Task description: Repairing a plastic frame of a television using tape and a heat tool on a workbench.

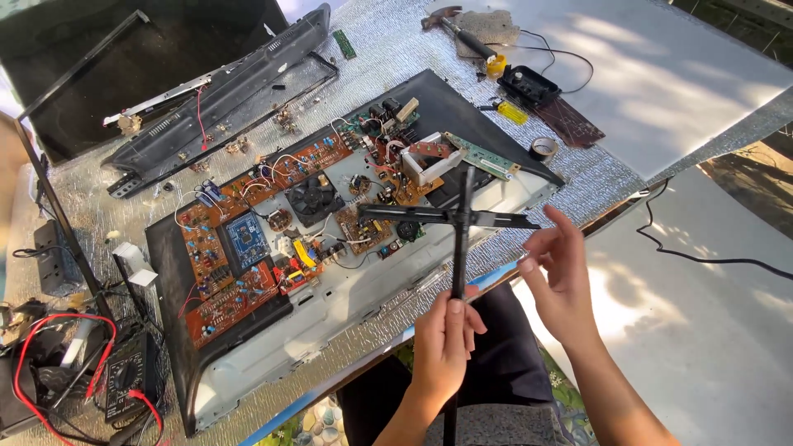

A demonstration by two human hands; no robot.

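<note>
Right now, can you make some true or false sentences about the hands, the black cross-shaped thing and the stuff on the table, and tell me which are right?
1. The left hand grips the upright black rod of the cross-shaped stand. True.
2. The right hand holds a hammer. False: it is open, fingers spread, by the end of the stand's crossbar; I cannot tell if it touches it.
3. A small black fan sits among the brown circuit boards. True.
4. The multimeter with red leads lies at the table's far right. False: it is at the near left.
5. A roll of tape lies beyond the opened chassis. True.
</note>
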